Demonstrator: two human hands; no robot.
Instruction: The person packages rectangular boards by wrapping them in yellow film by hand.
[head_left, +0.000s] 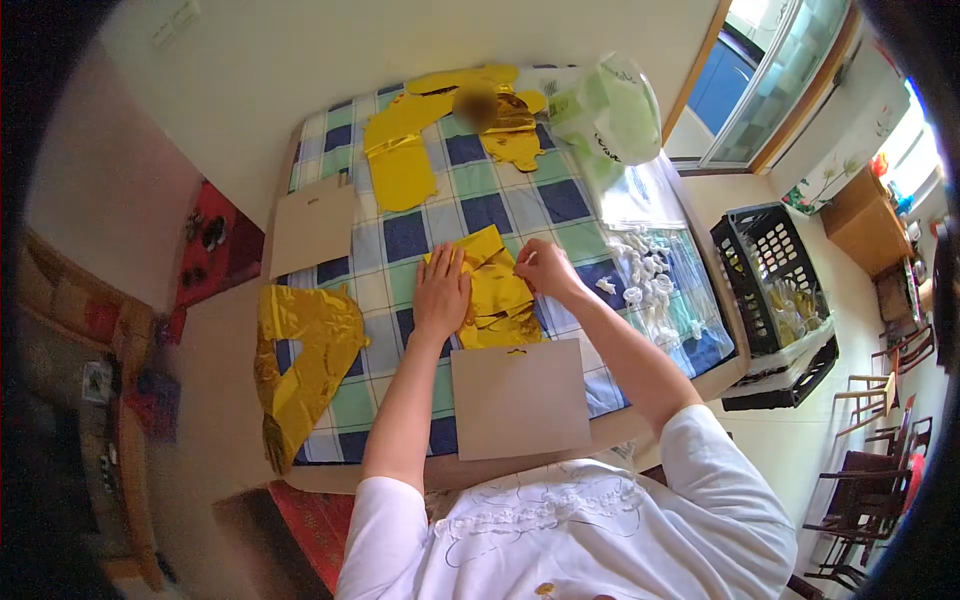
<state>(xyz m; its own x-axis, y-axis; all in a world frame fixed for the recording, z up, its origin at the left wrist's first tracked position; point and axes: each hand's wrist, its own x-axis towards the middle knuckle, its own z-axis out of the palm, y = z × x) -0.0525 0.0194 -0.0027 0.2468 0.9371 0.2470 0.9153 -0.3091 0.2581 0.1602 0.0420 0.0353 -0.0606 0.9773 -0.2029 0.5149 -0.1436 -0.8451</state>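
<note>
A folded, flat gold foil balloon [497, 290] lies creased in layers on the checked cloth in front of me. My left hand [441, 297] rests flat on its left side, fingers stretched out. At its upper right edge, the fingers of my right hand [548, 268] are pinched together on the foil; the exact grip is partly hidden. Just below the foil, touching or nearly touching it, lies a grey-beige card [521, 402] with a small hanging slot at its top edge.
Another flat gold foil balloon [312, 350] with a cut-through opening lies left; more gold foil shapes [400, 165] are at the far side. A second card [313, 228] lies left. Right are a clear green-printed bag [610, 115], white coiled pieces [650, 285] and a black crate [770, 270].
</note>
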